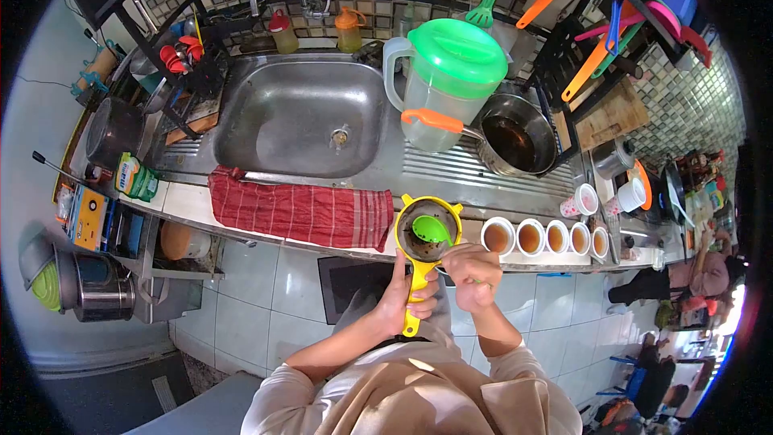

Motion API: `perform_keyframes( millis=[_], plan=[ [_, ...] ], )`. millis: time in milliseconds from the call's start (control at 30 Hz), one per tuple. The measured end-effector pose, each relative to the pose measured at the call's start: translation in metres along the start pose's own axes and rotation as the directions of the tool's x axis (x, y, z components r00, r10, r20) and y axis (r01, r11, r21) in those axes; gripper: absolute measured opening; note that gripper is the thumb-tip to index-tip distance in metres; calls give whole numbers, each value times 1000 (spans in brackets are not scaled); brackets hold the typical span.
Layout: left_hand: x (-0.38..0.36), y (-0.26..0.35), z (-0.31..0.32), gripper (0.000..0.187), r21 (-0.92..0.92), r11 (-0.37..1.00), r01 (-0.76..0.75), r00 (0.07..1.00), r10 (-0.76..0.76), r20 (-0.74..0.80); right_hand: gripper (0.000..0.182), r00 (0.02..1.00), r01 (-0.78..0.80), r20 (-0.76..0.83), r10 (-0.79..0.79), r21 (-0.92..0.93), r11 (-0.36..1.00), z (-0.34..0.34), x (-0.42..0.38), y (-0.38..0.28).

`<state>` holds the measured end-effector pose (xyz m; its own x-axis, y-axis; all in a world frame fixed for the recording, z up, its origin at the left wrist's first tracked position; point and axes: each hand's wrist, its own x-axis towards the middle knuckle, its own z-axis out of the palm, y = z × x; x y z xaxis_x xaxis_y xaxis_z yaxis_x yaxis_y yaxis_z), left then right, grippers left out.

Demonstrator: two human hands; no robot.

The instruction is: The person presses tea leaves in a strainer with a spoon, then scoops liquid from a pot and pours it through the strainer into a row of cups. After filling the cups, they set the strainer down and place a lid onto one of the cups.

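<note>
My left hand (398,300) is wrapped around the handle of a yellow strainer (409,248), held level near the counter's front edge. Dark wet bits, like tea leaves, lie in its mesh. A bright green spoon (431,229) has its bowl inside the strainer. My right hand (473,275) is closed around the spoon's handle, which the fingers mostly hide. Just right of the strainer stands a row of several white cups (498,236) with brown liquid in them.
Behind the strainer stand a jug with a green lid (455,72) and a steel saucepan (515,135) with dark liquid. A red checked cloth (302,211) lies before the sink (290,117). Two spotted cups (579,200) stand at right. Other people (708,274) are far right.
</note>
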<state>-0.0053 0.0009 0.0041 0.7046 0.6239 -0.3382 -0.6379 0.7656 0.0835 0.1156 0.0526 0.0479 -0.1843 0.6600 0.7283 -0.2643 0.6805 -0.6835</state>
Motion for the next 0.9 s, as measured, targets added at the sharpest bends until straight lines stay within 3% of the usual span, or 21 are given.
perform_keyframes(
  millis=[67,133,267,400,500,567,700,767,833,867,900],
  plan=[
    [0,0,0,62,0,1000,-7,1000,7,-11,45,999,37,35,-37,6,999,-1,-2,4],
    [0,0,0,62,0,1000,-16,1000,16,-22,59,996,-70,52,75,-86,994,1,4,7],
    [1,0,-2,62,-11,1000,3,1000,-3,6,59,974,-208,66,215,-98,973,-3,16,8],
    [1,1,0,63,1,1000,6,1000,-6,-9,59,985,-173,-15,173,-99,980,-4,16,12],
    [1,-1,1,63,-4,1000,1,1000,-1,-7,58,979,-189,-66,190,27,982,-8,15,10],
    [1,-1,1,63,-3,1000,-4,1000,4,-8,58,992,-45,-119,53,63,997,-7,17,3],
    [1,-2,2,63,6,1000,-15,1000,15,-8,58,1000,15,-1,-15,177,984,-1,14,-7],
    [1,-2,2,63,19,1000,-24,1000,24,-17,57,998,8,53,-16,143,990,-2,7,-7],
    [1,-4,0,63,31,999,-31,999,32,-25,56,974,45,218,-60,72,996,0,1,-4],
    [3,-5,-3,63,32,999,-39,998,40,-45,30,951,100,270,-152,199,975,-2,0,3],
    [4,-6,-6,64,33,998,-46,997,48,-65,30,951,99,269,-152,199,975,-5,-1,5]
  ],
)
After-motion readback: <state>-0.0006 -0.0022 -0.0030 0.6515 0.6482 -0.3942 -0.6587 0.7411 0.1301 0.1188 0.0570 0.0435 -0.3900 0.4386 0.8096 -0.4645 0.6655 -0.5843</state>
